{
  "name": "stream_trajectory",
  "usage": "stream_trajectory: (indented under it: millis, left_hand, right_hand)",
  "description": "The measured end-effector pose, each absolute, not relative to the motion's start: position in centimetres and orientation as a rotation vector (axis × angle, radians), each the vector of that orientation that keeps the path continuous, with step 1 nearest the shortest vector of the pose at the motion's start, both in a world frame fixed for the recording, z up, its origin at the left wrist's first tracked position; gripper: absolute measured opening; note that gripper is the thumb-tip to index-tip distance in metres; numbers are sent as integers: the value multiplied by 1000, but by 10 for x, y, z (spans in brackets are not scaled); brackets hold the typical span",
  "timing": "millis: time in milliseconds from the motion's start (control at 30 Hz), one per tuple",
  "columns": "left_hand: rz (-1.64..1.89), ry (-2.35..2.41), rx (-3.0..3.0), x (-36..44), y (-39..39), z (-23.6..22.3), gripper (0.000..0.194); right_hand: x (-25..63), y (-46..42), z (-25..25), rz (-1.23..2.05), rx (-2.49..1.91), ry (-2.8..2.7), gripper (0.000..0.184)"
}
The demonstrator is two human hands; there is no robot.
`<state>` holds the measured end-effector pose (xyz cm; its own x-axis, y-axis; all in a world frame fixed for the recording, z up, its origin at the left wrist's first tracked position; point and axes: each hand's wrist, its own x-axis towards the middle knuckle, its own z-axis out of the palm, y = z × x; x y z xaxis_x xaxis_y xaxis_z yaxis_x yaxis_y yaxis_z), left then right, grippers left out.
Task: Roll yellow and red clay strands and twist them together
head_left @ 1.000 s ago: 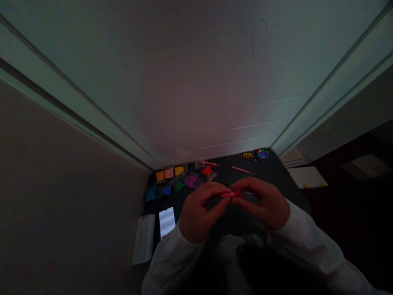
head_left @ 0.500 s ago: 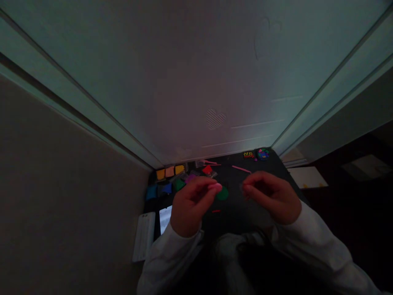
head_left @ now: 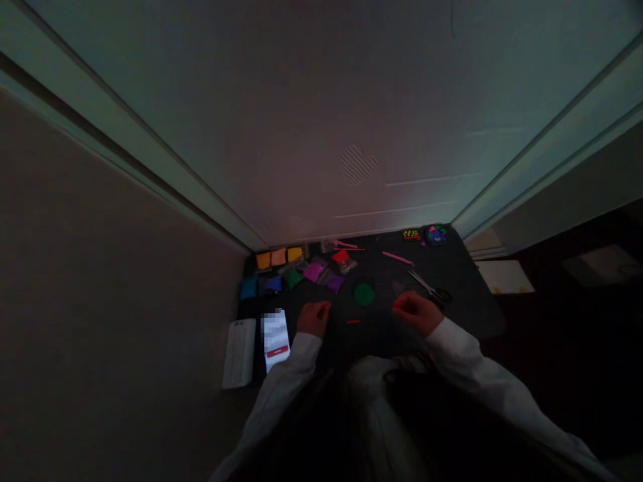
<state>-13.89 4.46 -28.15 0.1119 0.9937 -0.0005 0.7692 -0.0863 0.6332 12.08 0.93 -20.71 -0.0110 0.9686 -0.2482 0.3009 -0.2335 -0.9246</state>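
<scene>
My left hand (head_left: 313, 318) is low over the dark table, its fingers curled closed; whatever it may hold is hidden. To the right, my right hand (head_left: 419, 313) makes a pinch with thumb and forefinger. A small reddish spot shows at its fingertips, too dim to name. Between the hands lie a flat green disc (head_left: 364, 293) and, nearer me, a thin red strip (head_left: 352, 322). Scissors (head_left: 424, 284) with dark handles rest just beyond my right hand. Farther back is a slim pink stick-like tool (head_left: 398, 258).
Several small packets of coloured material, among them a purple one (head_left: 315, 270) and a red one (head_left: 341, 257), line the table's back left. A lit phone (head_left: 276, 338) and a white case-like object (head_left: 239, 353) sit left. Small colourful decorated pieces (head_left: 436, 235) stand at the back right.
My hands came apart from a pink and red piece held between them. The left showed a pink lump, now unseen. Both hands lowered, uncovering the green disc, red strip and scissors.
</scene>
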Motion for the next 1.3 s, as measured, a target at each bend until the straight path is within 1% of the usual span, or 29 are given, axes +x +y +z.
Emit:
stream_trajectory:
  millis: [33, 67, 167, 267, 367, 500, 700, 867, 967, 1100, 1300]
  left_hand:
    - [613, 1658, 2052, -142, 42, -296, 17]
    - [613, 1631, 2089, -144, 41, -309, 17]
    - [621, 1599, 2137, -147, 39, -339, 20]
    - [632, 1577, 2178, -146, 35, -358, 20]
    - [628, 1571, 2207, -145, 27, -367, 18]
    - [603, 1549, 2246, -149, 19, -367, 19]
    - [558, 1542, 2286, -143, 18, -358, 22]
    - [363, 1483, 2338, -121, 20, -347, 26]
    - [285, 1485, 2317, -111, 21, -343, 22]
    - [264, 1472, 2281, -106, 23, -343, 14]
    - [289, 1511, 2237, -108, 22, -346, 16]
  right_hand:
    - [121, 6, -220, 1320, -1612, -1289, 22]
    - [122, 3, -232, 1383, -1620, -1238, 25]
    - [121, -2, -255, 1424, -1628, -1113, 30]
    - [120, -3, -265, 1435, -1641, -1058, 30]
    - [119, -1, -272, 1427, -1672, -982, 30]
    - [119, 1, -282, 1413, -1716, -883, 30]
    - [116, -4, -304, 1489, -1719, -670, 32]
    - [113, -3, -330, 1479, -1751, -625, 28]
    - [113, -2, -347, 1457, -1786, -598, 23]
    - [116, -5, -361, 1424, -1808, -580, 21]
    - [121, -11, -367, 1400, -1806, -560, 20]
